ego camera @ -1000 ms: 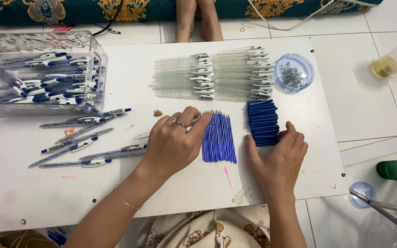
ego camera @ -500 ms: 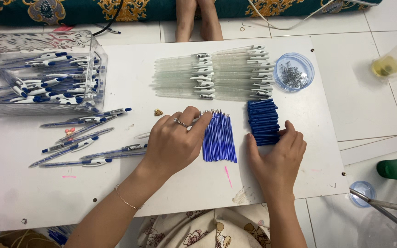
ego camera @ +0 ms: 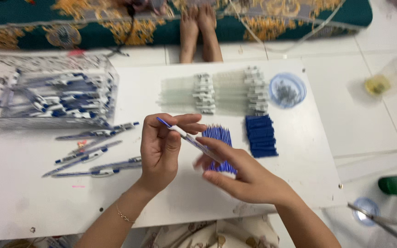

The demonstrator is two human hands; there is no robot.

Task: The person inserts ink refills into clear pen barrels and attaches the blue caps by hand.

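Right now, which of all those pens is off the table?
The pen held between both hands, left hand and right hand; the others lie on the table.

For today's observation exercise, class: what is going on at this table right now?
A person holds a pen with both hands above a white board: the left hand pinches its blue-tipped end, and the right hand grips the other end. Under the hands lies a pile of blue refills, with a stack of blue caps beside it. Clear barrels lie in rows farther back, next to a small dish. Finished pens lie at the left, below a clear box of more.
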